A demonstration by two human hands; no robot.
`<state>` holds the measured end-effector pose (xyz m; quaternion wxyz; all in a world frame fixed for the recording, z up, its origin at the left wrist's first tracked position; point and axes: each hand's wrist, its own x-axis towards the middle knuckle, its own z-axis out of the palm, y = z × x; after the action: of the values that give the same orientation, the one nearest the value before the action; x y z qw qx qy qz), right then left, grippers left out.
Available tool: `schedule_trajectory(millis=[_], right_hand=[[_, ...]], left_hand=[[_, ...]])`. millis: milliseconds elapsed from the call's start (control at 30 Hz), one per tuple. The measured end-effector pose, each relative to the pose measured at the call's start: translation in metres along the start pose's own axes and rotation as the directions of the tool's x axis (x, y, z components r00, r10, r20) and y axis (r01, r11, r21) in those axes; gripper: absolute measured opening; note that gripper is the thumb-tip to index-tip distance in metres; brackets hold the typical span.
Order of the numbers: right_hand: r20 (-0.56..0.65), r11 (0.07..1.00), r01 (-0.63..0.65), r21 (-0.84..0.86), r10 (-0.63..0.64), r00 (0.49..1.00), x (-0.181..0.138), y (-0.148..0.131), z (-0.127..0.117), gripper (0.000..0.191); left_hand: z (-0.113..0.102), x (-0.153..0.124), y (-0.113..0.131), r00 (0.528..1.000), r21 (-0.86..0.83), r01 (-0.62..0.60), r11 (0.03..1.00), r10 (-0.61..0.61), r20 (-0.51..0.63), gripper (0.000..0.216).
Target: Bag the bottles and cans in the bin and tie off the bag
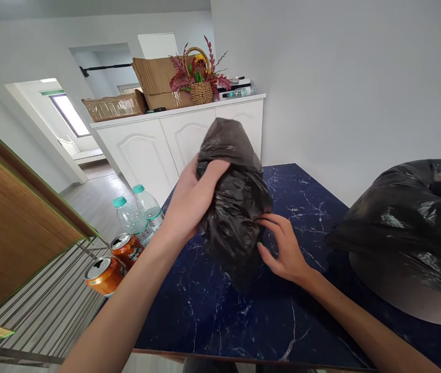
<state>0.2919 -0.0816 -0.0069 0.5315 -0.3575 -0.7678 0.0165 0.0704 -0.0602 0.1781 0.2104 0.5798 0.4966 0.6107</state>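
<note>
A crumpled black plastic bag (236,207) hangs above a dark blue marbled table (212,311). My left hand (193,199) is closed around the bag's upper left part and holds it up. My right hand (282,246) pinches the bag's lower right edge with its fingertips. The bag's bottom hangs close to the tabletop.
A round bin lined with a black bag (410,233) stands at the right. Two orange cans (117,261) and two water bottles (138,212) stand on a wire rack (49,305) at the left. A white cabinet (181,134) behind carries cardboard boxes and a flower basket (200,77).
</note>
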Motion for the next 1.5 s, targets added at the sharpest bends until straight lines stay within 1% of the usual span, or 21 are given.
schedule_trajectory(millis=[67,100,167,200,333,433,500,600,667,733,800,867,933,1000,1100,1167,1200,1267,1367,1433,1500], right_hand=[[-0.086,0.997,-0.072,-0.004,0.071,0.994,-0.001,0.005,0.001,0.042],[-0.119,0.995,-0.101,-0.008,0.100,0.988,-0.001,0.007,0.001,0.041],[-0.163,0.990,-0.143,-0.015,0.138,0.977,0.000,0.011,0.001,0.038],[-0.179,0.987,-0.160,-0.018,0.154,0.972,0.002,0.011,0.000,0.036],[-0.185,0.974,-0.220,-0.045,0.209,0.960,0.007,0.011,0.000,0.027],[-0.150,0.954,-0.281,-0.102,0.265,0.953,0.006,0.014,0.006,0.020],[-0.130,0.938,-0.318,-0.141,0.301,0.945,0.004,0.018,0.008,0.015],[-0.120,0.927,-0.338,-0.164,0.321,0.939,0.005,0.019,0.005,0.015],[-0.105,0.936,-0.317,-0.152,0.304,0.947,0.012,0.013,0.001,0.018],[-0.059,0.954,-0.270,-0.129,0.264,0.963,0.023,0.000,-0.002,0.023],[0.038,0.974,-0.202,-0.104,0.207,0.978,0.037,-0.017,0.002,0.030],[0.191,0.987,-0.137,-0.082,0.151,0.970,0.050,-0.033,0.017,0.035],[0.369,0.991,-0.108,-0.073,0.127,0.921,0.056,-0.044,0.039,0.043],[0.523,0.988,-0.128,-0.092,0.157,0.838,0.054,-0.048,0.064,0.062],[0.672,0.973,-0.176,-0.151,0.231,0.703,0.036,-0.044,0.090,0.092],[0.709,0.965,-0.190,-0.182,0.263,0.654,0.019,-0.036,0.094,0.096],[0.711,0.962,-0.193,-0.195,0.274,0.648,0.011,-0.030,0.091,0.095],[0.688,0.957,-0.193,-0.219,0.291,0.664,-0.004,-0.016,0.079,0.088],[0.629,0.942,-0.205,-0.267,0.331,0.703,-0.018,0.007,0.054,0.079],[0.597,0.925,-0.229,-0.304,0.372,0.711,-0.022,0.014,0.038,0.077],[0.575,0.910,-0.248,-0.331,0.403,0.712,-0.024,0.007,0.026,0.079]], left_hand=[[-0.012,0.006,-0.024,1.000,0.050,-0.018,0.999,0.017,0.013,0.048],[-0.019,0.008,-0.040,1.000,0.123,-0.018,0.992,0.017,0.012,0.048],[-0.034,0.011,-0.073,0.999,0.368,0.019,0.930,-0.028,0.018,0.045],[-0.041,0.010,-0.089,0.998,0.423,0.043,0.905,-0.054,0.015,0.043],[-0.063,-0.012,-0.139,0.990,0.576,0.091,0.812,-0.134,0.033,0.045],[-0.075,-0.034,-0.159,0.985,0.665,0.062,0.744,-0.153,0.079,0.054],[-0.080,-0.043,-0.163,0.985,0.702,-0.001,0.712,-0.120,0.123,0.063],[-0.084,-0.045,-0.159,0.969,0.700,-0.167,0.695,-0.014,0.245,0.071],[-0.083,-0.040,-0.154,0.919,0.645,-0.306,0.701,0.041,0.391,0.060],[-0.080,-0.035,-0.154,0.835,0.566,-0.422,0.708,0.060,0.547,0.046],[-0.075,-0.035,-0.161,0.755,0.511,-0.488,0.707,0.048,0.654,0.044],[-0.070,-0.041,-0.172,0.703,0.496,-0.517,0.698,0.015,0.711,0.051],[-0.066,-0.052,-0.186,0.665,0.498,-0.534,0.684,-0.024,0.746,0.067],[-0.064,-0.064,-0.197,0.638,0.501,-0.549,0.669,-0.052,0.769,0.079],[-0.071,-0.080,-0.205,0.636,0.521,-0.560,0.644,-0.069,0.768,0.083],[-0.081,-0.086,-0.206,0.663,0.551,-0.551,0.626,-0.073,0.745,0.084],[-0.086,-0.088,-0.206,0.679,0.568,-0.546,0.616,-0.073,0.731,0.086],[-0.098,-0.090,-0.205,0.702,0.588,-0.539,0.603,-0.064,0.709,0.089],[-0.110,-0.089,-0.200,0.707,0.579,-0.535,0.615,-0.048,0.705,0.087],[-0.111,-0.087,-0.193,0.704,0.574,-0.527,0.627,-0.057,0.708,0.086],[-0.104,-0.084,-0.183,0.707,0.575,-0.525,0.627,-0.055,0.705,0.080]])
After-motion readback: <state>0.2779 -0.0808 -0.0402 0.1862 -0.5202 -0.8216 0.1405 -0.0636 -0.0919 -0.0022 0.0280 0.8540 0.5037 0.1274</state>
